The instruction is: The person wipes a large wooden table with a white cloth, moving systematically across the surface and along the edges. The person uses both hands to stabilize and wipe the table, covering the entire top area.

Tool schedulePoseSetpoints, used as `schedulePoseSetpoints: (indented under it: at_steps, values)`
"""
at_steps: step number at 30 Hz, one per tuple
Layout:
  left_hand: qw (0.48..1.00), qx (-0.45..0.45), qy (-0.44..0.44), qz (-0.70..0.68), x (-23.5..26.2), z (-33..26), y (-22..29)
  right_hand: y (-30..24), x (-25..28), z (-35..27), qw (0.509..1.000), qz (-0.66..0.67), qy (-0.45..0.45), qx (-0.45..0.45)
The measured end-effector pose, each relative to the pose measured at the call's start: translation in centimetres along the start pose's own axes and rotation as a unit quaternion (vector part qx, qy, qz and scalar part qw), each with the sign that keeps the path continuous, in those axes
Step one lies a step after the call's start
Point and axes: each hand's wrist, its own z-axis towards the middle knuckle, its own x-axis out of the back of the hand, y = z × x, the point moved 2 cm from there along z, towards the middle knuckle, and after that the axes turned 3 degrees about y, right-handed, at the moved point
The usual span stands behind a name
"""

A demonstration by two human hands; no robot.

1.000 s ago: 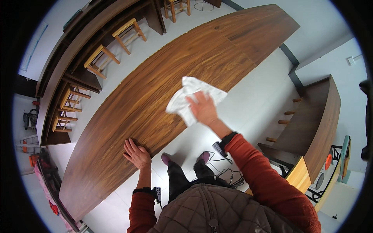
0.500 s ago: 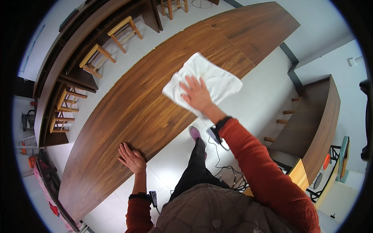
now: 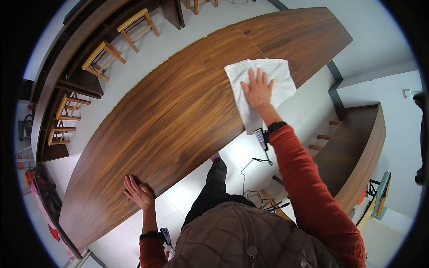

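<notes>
A white cloth (image 3: 279, 73) lies spread over the near edge of a long brown wood-grain table (image 3: 170, 111), right of the middle. Its lower corner hangs past that edge. My right hand (image 3: 259, 91) presses flat on the cloth with the fingers spread, gripping nothing. Toward the table's left end, my left hand (image 3: 139, 193) rests on the bare wood near the front edge, fingers stretched out. Each wrist wears a dark band with a small device on it.
Wooden stools (image 3: 103, 56) stand by a dark curved counter on the far left. At right is another dark brown table (image 3: 353, 143) with stool legs beside it. Black cables (image 3: 263, 201) lie on the pale floor by my legs.
My right hand and the cloth have moved right along the table, and the cloth has turned. My left hand remains flat on the wood. The whole view has shifted slightly.
</notes>
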Motion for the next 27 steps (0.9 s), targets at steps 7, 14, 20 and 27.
schedulePoseSetpoints:
  at_steps: [7,14,20,27]
  values:
    - [1.000,0.008,-0.022,-0.003,0.4,0.1,-0.5,-7.6,2.4,-10.8,0.943,0.198,0.008,0.269]
    - [0.995,0.078,-0.017,-0.051,0.9,1.0,1.1,1.5,2.1,-5.6,0.983,0.095,0.038,0.152]
    - [0.982,-0.022,0.015,-0.187,2.1,2.1,10.5,1.1,-0.5,3.3,0.994,0.058,0.081,0.054]
    - [0.941,-0.171,-0.069,-0.284,2.5,3.4,23.7,-0.1,1.1,-6.2,0.953,0.185,0.011,0.240]
